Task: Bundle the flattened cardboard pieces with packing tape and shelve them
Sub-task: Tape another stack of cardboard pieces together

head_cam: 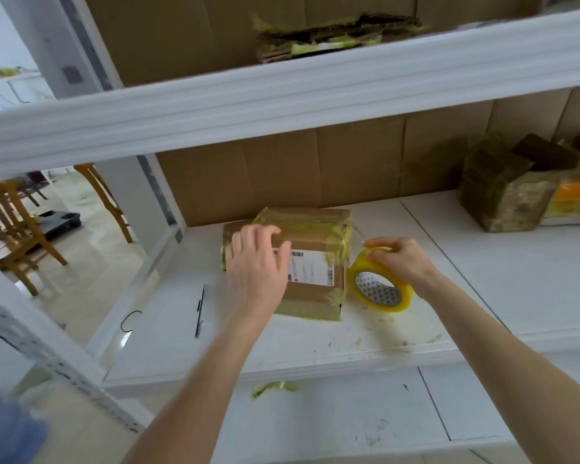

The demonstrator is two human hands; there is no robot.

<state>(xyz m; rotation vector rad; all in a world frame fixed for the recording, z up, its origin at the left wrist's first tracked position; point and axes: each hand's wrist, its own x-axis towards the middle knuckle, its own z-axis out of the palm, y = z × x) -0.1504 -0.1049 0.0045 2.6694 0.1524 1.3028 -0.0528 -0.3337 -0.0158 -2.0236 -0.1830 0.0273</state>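
Observation:
A bundle of flattened cardboard (315, 289) wrapped in yellowish tape, with a white shipping label on top, lies on the middle white shelf (482, 262). My left hand (257, 262) rests on its left part with relaxed fingers. Just right of the bundle stands a yellow roll of packing tape (379, 286), tilted on the shelf. My right hand (399, 259) grips the top of the roll. A thin strand of tape seems to run from the roll to the bundle's far right corner.
A black pen (200, 311) and a black loop (129, 321) lie on the shelf left of the bundle. Taped boxes (506, 195) stand at the back right. Another taped cardboard bundle (332, 38) sits on the upper shelf. Wooden chairs (17, 229) stand on the floor at left.

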